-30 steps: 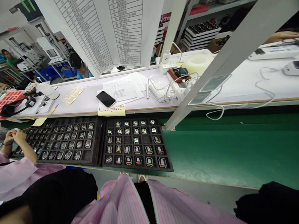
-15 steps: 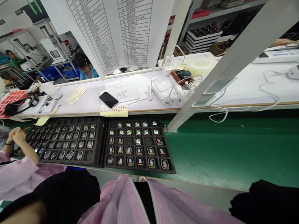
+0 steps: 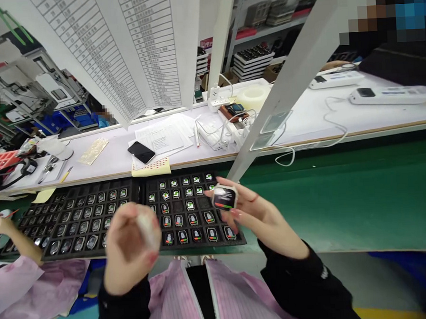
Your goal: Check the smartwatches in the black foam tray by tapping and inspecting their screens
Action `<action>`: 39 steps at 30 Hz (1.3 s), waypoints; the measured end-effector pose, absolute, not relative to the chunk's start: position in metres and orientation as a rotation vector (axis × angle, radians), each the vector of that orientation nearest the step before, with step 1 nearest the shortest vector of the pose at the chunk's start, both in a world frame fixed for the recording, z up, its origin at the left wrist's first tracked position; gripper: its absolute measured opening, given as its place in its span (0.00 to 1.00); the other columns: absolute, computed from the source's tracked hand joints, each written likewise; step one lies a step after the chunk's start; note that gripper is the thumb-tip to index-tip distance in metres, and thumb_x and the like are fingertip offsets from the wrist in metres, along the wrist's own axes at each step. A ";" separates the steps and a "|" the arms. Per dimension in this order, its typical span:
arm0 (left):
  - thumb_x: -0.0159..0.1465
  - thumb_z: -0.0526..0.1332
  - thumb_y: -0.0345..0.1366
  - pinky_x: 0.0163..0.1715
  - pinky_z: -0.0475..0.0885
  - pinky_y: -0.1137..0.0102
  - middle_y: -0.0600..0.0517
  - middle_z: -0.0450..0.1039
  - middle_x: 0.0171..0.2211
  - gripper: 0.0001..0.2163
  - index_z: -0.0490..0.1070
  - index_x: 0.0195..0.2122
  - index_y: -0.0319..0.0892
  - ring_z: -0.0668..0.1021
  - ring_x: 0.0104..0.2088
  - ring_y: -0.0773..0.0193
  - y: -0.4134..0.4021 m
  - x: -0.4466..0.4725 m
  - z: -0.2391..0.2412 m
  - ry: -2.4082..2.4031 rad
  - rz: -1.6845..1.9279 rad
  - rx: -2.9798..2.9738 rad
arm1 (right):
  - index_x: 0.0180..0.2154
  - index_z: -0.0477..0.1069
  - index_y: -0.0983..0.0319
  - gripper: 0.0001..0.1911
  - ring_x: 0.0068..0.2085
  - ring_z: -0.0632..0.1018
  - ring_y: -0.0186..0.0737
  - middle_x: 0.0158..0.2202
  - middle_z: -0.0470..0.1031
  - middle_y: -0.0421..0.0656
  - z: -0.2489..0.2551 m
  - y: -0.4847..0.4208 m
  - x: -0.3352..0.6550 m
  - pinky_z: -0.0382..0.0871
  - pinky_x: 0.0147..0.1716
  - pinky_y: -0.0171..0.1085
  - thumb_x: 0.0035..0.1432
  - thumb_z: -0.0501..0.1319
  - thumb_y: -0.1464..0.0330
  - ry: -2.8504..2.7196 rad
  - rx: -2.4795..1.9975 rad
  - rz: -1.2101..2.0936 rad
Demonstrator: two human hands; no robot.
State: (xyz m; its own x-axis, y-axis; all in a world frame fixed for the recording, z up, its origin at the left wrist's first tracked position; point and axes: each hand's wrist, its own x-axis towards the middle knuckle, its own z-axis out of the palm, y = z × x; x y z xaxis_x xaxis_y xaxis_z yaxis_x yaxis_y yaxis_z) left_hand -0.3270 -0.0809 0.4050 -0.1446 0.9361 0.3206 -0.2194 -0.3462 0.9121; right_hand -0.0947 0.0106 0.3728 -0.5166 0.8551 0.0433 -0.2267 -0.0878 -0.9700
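Note:
My right hand [image 3: 253, 214] pinches a square smartwatch-like device [image 3: 224, 198] by its edges, holding it above the right corner of a black foam tray [image 3: 192, 246]. Its dark screen shows a red and green bar. My left hand [image 3: 130, 245] is blurred by motion over the tray's lower left part, with a pale, elongated object [image 3: 147, 229] in its fingers. I cannot tell what that object is. Rows of similar devices sit in the tray's compartments, and a second black tray [image 3: 78, 245] with more of them lies to its left.
A co-worker's hand [image 3: 0, 224] holds an orange-tipped tool at the far left, above a pink sleeve [image 3: 16, 289]. Beyond the trays, a white bench [image 3: 102, 167] carries papers, a phone, cables and a power strip. A green belt [image 3: 343, 190] runs right, and a white post [image 3: 254, 133] rises nearby.
Both my hands have risen into view over the trays, and my right hand now holds a device up. The camera view has shifted, moving the trays lower left.

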 end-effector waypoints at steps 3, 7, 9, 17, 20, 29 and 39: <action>0.58 0.68 0.33 0.29 0.74 0.75 0.49 0.70 0.41 0.20 0.67 0.50 0.48 0.75 0.34 0.68 -0.062 -0.320 0.381 1.166 1.546 1.119 | 0.62 0.59 0.55 0.32 0.29 0.72 0.34 0.54 0.72 0.52 0.356 0.022 -0.111 0.68 0.22 0.34 0.58 0.64 0.60 -1.342 -0.785 1.802; 0.58 0.68 0.36 0.35 0.75 0.74 0.49 0.70 0.45 0.18 0.67 0.48 0.47 0.76 0.39 0.66 -0.043 -0.311 0.355 1.331 1.511 1.077 | 0.59 0.61 0.57 0.30 0.29 0.71 0.33 0.52 0.73 0.51 0.343 0.029 -0.119 0.67 0.24 0.34 0.56 0.65 0.61 -1.317 -0.780 1.835; 0.58 0.68 0.36 0.36 0.75 0.74 0.49 0.71 0.46 0.18 0.67 0.49 0.46 0.76 0.40 0.66 -0.038 -0.307 0.350 1.302 1.500 1.116 | 0.55 0.63 0.58 0.27 0.27 0.70 0.31 0.50 0.74 0.50 0.340 0.031 -0.122 0.65 0.23 0.33 0.56 0.65 0.60 -1.291 -0.751 1.835; 0.63 0.63 0.41 0.30 0.73 0.74 0.46 0.70 0.50 0.15 0.68 0.50 0.47 0.78 0.37 0.64 -0.030 -0.295 0.355 1.235 1.440 1.137 | 0.47 0.67 0.61 0.26 0.22 0.65 0.27 0.36 0.76 0.44 0.340 0.038 -0.137 0.58 0.19 0.30 0.51 0.68 0.55 -1.241 -0.856 1.806; 0.64 0.61 0.43 0.24 0.69 0.76 0.47 0.71 0.48 0.14 0.68 0.49 0.46 0.76 0.31 0.69 -0.029 -0.297 0.354 1.286 1.442 1.140 | 0.46 0.68 0.61 0.26 0.22 0.65 0.26 0.35 0.76 0.43 0.341 0.041 -0.139 0.58 0.19 0.30 0.51 0.68 0.54 -1.249 -0.835 1.791; 0.59 0.66 0.41 0.29 0.70 0.74 0.47 0.69 0.48 0.17 0.67 0.48 0.45 0.76 0.35 0.67 -0.010 -0.307 0.360 1.255 1.503 1.226 | 0.49 0.71 0.60 0.25 0.26 0.71 0.34 0.39 0.77 0.46 0.343 0.062 -0.142 0.62 0.20 0.34 0.57 0.60 0.50 -1.183 -0.692 1.853; 0.55 0.68 0.32 0.27 0.66 0.77 0.50 0.69 0.43 0.19 0.65 0.47 0.45 0.73 0.34 0.69 0.007 -0.306 0.379 1.332 1.703 1.433 | 0.48 0.71 0.59 0.26 0.27 0.71 0.34 0.40 0.77 0.46 0.375 0.074 -0.146 0.63 0.20 0.34 0.56 0.61 0.49 -1.254 -0.608 1.728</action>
